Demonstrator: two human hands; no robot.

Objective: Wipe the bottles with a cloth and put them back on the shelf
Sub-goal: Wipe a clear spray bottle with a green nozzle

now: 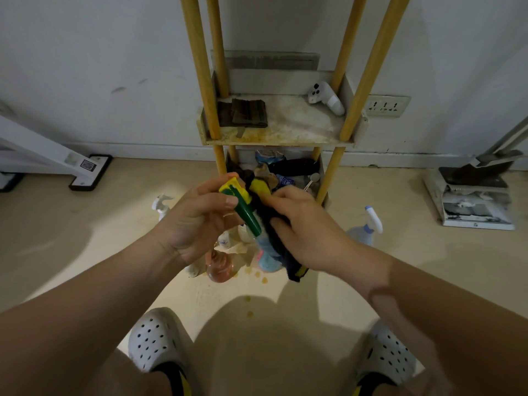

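Observation:
My left hand (197,221) grips a small yellow bottle with a long green cap (243,204), held tilted in front of the shelf. A dark cloth with a yellow patch (285,252) is pressed against the bottle's right side by my right hand (311,232). Below my hands, several bottles stand on the floor: a white spray bottle (161,205), an orange-pink bottle (220,267), a light blue one (268,258) and a clear spray bottle with a white and blue head (367,228). The shelf (285,130) has yellow posts and a stained white middle tray.
A white controller (325,97) and a folded brown cloth (245,112) lie on the middle tray. The bottom tray (321,170) is packed with bags and clutter. Papers and a dark dustpan (474,192) sit at right, a white stand base (88,172) at left. Yellow drips (258,274) stain the floor.

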